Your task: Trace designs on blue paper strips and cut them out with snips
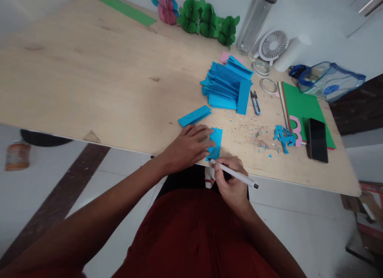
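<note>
the right hand (231, 178) is closed around a white pen (236, 174), its tip at the near end of a blue paper strip (216, 140); the left hand (190, 146) lies spread and unclenched, its fingers covering part of that strip, just left of the pen grip. a folded blue piece (195, 116) sits close beyond the left hand, and farther past both hands is a heap of blue papers (223, 84). right of the pen grip are blue scraps (283, 138), a pink cutout (296, 130) and a phone (317, 140) partly over green paper (302, 102); snips (255, 102) lie beyond it, beside the heap.
</note>
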Motion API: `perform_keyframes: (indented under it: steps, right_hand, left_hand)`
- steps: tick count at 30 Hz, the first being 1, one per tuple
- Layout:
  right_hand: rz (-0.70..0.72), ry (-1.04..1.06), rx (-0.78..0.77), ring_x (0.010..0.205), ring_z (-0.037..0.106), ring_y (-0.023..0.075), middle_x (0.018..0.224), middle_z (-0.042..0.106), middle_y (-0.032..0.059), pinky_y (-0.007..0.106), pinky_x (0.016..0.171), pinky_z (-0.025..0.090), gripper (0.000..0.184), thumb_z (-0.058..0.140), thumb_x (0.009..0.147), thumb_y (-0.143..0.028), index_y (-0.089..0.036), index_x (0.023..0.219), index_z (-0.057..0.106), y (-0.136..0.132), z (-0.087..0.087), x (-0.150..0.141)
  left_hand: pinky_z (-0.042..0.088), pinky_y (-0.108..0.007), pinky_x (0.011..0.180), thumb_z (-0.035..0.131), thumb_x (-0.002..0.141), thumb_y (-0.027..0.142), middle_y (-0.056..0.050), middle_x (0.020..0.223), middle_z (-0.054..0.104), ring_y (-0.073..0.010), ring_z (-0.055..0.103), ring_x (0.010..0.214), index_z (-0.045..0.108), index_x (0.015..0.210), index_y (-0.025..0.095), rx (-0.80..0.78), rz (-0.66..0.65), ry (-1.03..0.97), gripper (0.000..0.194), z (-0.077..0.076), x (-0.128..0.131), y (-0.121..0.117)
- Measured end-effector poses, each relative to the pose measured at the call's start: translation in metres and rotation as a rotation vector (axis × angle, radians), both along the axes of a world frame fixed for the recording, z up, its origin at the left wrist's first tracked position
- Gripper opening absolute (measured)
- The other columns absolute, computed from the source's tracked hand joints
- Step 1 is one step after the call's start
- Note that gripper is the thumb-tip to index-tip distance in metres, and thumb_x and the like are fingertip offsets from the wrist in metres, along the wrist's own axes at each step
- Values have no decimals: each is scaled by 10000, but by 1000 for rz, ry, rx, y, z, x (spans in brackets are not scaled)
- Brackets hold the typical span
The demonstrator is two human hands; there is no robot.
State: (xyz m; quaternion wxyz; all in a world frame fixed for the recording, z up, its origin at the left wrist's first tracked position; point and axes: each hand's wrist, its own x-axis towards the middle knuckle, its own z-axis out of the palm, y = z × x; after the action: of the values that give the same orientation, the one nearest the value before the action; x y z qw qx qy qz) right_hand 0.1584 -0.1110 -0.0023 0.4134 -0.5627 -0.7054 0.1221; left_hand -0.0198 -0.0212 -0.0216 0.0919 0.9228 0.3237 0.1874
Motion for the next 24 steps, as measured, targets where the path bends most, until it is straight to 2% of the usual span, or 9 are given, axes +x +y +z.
perform_keyframes:
  steps: [24]
  right_hand:
    - [-102,2,-26,707,653,193,754,705,18,370,719,500,100,565,893,-228,-223,843,651,1,2,15]
  left_hand:
    - [352,-517,1073,515,935,238,-125,1420,549,-324,441,1345,653,1151,227,-17,-7,14,256,2,0,0]
